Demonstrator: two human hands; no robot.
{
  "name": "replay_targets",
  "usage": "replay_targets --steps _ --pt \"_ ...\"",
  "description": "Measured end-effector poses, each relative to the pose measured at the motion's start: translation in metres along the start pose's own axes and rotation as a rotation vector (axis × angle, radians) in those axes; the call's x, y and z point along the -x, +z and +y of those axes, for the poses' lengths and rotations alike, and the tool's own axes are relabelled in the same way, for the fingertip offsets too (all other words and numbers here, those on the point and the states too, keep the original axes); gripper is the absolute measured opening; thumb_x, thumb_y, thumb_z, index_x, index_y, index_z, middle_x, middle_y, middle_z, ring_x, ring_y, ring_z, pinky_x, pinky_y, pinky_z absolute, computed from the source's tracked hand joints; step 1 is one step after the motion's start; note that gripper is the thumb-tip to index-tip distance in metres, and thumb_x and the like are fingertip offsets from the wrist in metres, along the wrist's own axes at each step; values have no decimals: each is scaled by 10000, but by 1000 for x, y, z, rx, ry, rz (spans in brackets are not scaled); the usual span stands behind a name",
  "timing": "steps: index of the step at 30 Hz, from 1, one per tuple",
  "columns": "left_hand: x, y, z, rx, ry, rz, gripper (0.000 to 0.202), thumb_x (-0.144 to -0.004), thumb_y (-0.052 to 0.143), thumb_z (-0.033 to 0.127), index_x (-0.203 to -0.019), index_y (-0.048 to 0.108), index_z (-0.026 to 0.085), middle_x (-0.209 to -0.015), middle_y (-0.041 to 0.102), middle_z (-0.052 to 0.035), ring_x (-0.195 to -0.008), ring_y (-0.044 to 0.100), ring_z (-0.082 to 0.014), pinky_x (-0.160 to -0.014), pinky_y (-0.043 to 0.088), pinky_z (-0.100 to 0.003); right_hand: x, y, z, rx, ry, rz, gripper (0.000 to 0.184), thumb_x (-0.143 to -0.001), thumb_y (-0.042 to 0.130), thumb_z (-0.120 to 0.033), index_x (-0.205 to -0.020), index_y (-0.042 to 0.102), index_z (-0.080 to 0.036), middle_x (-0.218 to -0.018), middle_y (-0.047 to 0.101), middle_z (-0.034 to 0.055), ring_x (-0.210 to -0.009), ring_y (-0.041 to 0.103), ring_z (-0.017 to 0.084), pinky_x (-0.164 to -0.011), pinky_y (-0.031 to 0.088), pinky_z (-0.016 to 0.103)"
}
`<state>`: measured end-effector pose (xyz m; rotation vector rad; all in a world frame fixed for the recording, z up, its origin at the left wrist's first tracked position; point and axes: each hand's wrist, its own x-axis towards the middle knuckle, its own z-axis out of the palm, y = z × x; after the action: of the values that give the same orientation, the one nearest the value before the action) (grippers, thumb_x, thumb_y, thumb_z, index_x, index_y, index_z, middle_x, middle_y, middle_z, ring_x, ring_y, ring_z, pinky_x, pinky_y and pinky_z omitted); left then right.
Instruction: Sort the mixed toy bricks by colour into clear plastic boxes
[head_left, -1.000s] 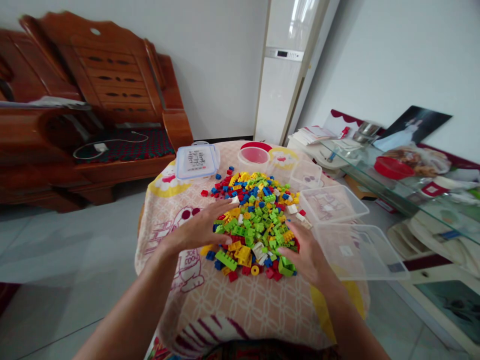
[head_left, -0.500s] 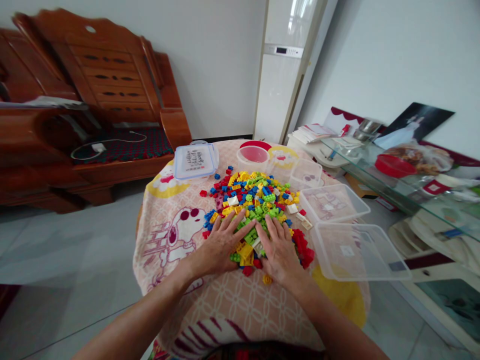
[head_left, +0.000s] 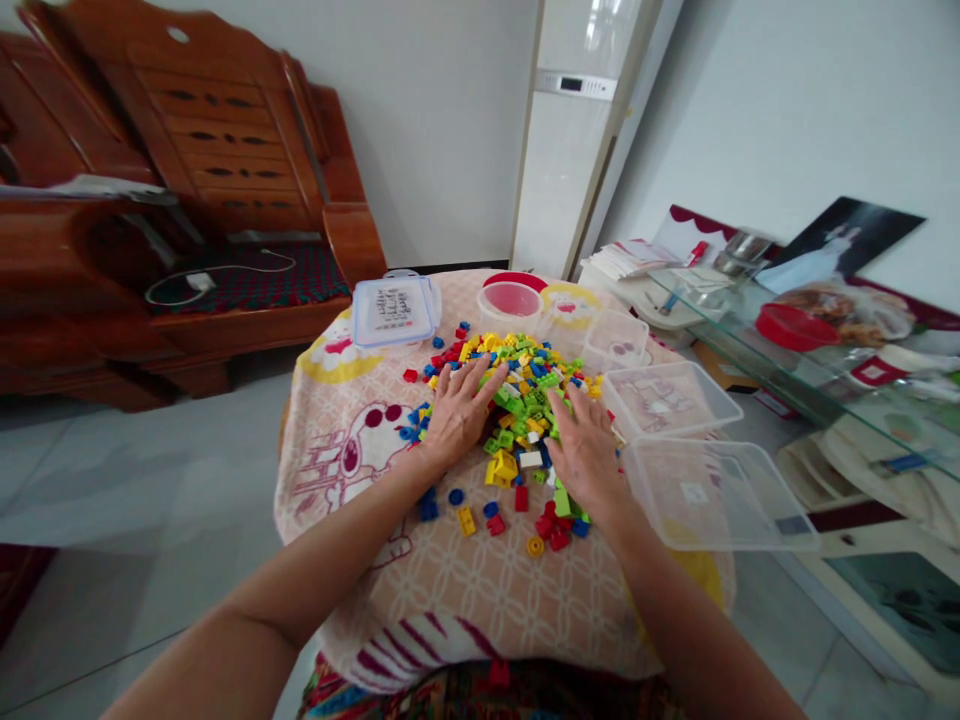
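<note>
Both grips are released. The left hand (head_left: 456, 412) and the right hand (head_left: 586, 452) lie palm-down with fingers spread, grasping nothing, pressed onto a heap of small plastic building bricks (head_left: 525, 398) in green, yellow, blue, red and white. The heap sits near the middle of a surface covered by a pink cartoon-print cloth (head_left: 480, 600). The left hand rests on the heap's near-left edge and the right hand on its near-right edge, with a strip of bricks showing between them. A few stray bricks lie on the cloth by the wrists, among them a yellow round piece (head_left: 535, 546). Just beside the right hand stands a large clear rectangular plastic box (head_left: 720, 500), open-topped, with a second clear box (head_left: 667, 400) and a smaller third box (head_left: 616, 340) behind it. At the far edge are a round clear tub tinged red (head_left: 510, 300) and a clear flat lid with blue clips (head_left: 394, 308). Beyond stand a dark carved wooden bench (head_left: 187, 150) and a tall white air conditioner (head_left: 566, 150).
</note>
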<state>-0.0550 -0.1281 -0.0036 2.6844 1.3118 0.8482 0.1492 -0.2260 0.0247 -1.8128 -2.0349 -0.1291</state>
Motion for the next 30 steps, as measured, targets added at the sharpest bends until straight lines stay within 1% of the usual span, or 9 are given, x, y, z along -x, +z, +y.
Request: replay_targets --steps 2,5,10,13,17,19,23,27,30 --pt "0 -7 -3 45 -17 0 810 -834 590 165 -1584 328 322 -1651 321 -90 -1482 322 -359 -1222 194 -622 13 -7 6 -46 3 7 594 -912 524 -177 -1502 454 -175 -1558 417 179 -1437 381 359 -1185 317 574" --pt "4 -22 -4 147 64 -40 819 -812 633 199 -1574 351 307 -1650 311 -93 -1488 310 -373 -1205 262 -626 33 -17 17 -135 5 31 540 -936 497 -211 -1476 500 -205 -1508 485 153 -1409 428 330 -1174 365 552" --pt "16 -46 4 276 154 -36 605 -877 607 279 -1474 511 279 -1573 440 -92 -1427 427 -330 -1184 353 -570 64 -43 25 -314 48 83 413 -960 508 -278 -1350 635 -232 -1332 652 127 -1272 578 296 -1109 458 511" --pt "21 -53 11 339 172 -29 495 -913 590 341 -1399 588 243 -1484 547 -98 -1359 518 -293 -1159 406 -525 86 -64 17 -515 9 -143 284 -985 528 -327 -1165 734 -250 -1117 757 83 -1052 700 240 -950 553 387" --pt "25 -54 15 387 166 -29 451 -933 569 366 -1352 626 212 -1408 615 -98 -1320 561 -263 -1150 425 -508 117 -79 3 -723 -159 -687 276 -1017 504 -334 -1072 759 -244 -985 783 48 -905 721 179 -826 540 278" --pt "25 -54 15 403 157 -37 456 -934 561 381 -1351 628 209 -1403 621 -92 -1326 560 -261 -1155 418 -512 131 -78 -2 -741 -197 -868 291 -1026 479 -311 -1085 755 -237 -973 782 47 -898 715 172 -824 524 269" --pt "24 -51 18 446 153 -38 453 -926 573 419 -1317 653 206 -1369 649 -86 -1317 571 -256 -1145 433 -488 149 -67 -9 -682 -165 -965 325 -1024 436 -264 -1122 744 -230 -1014 779 56 -950 710 188 -879 514 301" --pt "22 -51 26 481 148 -30 429 -908 598 412 -1280 677 214 -1348 666 -82 -1299 587 -251 -1124 454 -480 155 -50 -26 -677 -206 -1016 395 -1014 426 -258 -1348 635 -231 -1283 710 93 -1144 669 223 -1014 492 370" --pt "21 -53 31 488 163 -34 415 -901 598 378 -1269 686 207 -1350 665 -88 -1287 597 -250 -1119 462 -480 159 -30 -39 -729 -227 -1080 460 -1012 448 -278 -1464 526 -240 -1413 631 91 -1247 620 221 -1081 458 367"
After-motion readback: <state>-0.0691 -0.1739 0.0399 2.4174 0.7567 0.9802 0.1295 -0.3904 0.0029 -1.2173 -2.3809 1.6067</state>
